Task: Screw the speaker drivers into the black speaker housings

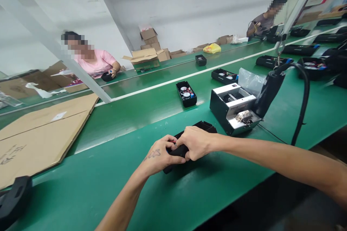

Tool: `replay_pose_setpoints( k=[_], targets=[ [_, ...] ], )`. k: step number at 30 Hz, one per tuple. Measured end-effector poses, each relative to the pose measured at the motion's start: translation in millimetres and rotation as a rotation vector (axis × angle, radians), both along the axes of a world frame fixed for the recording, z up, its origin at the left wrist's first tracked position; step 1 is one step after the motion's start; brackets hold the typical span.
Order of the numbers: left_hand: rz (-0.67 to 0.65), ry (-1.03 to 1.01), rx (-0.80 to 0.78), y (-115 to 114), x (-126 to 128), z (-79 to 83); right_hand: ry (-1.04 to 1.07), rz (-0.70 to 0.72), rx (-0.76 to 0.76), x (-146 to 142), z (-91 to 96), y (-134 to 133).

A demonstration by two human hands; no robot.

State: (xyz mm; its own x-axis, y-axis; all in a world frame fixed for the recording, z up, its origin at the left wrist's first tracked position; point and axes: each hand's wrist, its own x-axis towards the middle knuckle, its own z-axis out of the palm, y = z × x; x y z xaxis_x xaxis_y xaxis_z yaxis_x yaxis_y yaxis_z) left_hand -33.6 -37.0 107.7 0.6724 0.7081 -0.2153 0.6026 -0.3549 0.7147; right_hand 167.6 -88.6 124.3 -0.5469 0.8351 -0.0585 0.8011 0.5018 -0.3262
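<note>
Both my hands close around a black plastic case at the near edge of the green bench. My left hand, with a tattoo near the wrist, wraps its near end, and my right hand presses on top. A black part shows between my hands; I cannot tell whether it is a lid or part of the case. The case's contents are hidden. Just beyond my right hand stands an open-sided metal bench unit with a black body.
Open black cases with round capacitors stand in a row along the bench. A hanging black tool on a thick cable sits beside the metal unit. A cardboard sheet lies left. Co-workers sit across, with cardboard boxes behind.
</note>
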Motion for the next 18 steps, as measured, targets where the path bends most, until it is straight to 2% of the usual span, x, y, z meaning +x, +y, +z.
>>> replay_pose_setpoints(
  k=[3, 9, 11, 13, 15, 16, 18],
  targets=[
    [-0.015, -0.011, 0.002, -0.9, 0.5, -0.1, 0.002, -0.014, 0.027, -1.5, -2.3, 0.2],
    [-0.029, -0.003, 0.037, -0.5, 1.7, 2.5, -0.057, -0.042, -0.018, -6.8, 1.1, -3.5],
    [-0.031, 0.007, 0.087, -4.7, 0.4, -1.1, -0.058, -0.013, 0.03, -2.1, 7.8, -14.8],
    [-0.044, 0.027, 0.202, -13.8, -2.7, -10.3, 0.055, -0.035, 0.155, 10.8, 15.4, -34.5],
    [-0.082, 0.035, 0.425, -26.4, -7.8, -25.3, 0.294, -0.189, 0.331, 32.4, 19.5, -61.1],
    [-0.106, 0.026, 0.574, -33.1, -10.9, -34.1, 0.429, -0.32, 0.427, 45.8, 18.6, -75.5],
    [-0.164, -0.019, 0.874, -44.5, -17.0, -51.1, 0.651, -0.675, 0.693, 75.6, 9.6, -102.4]
  ],
)
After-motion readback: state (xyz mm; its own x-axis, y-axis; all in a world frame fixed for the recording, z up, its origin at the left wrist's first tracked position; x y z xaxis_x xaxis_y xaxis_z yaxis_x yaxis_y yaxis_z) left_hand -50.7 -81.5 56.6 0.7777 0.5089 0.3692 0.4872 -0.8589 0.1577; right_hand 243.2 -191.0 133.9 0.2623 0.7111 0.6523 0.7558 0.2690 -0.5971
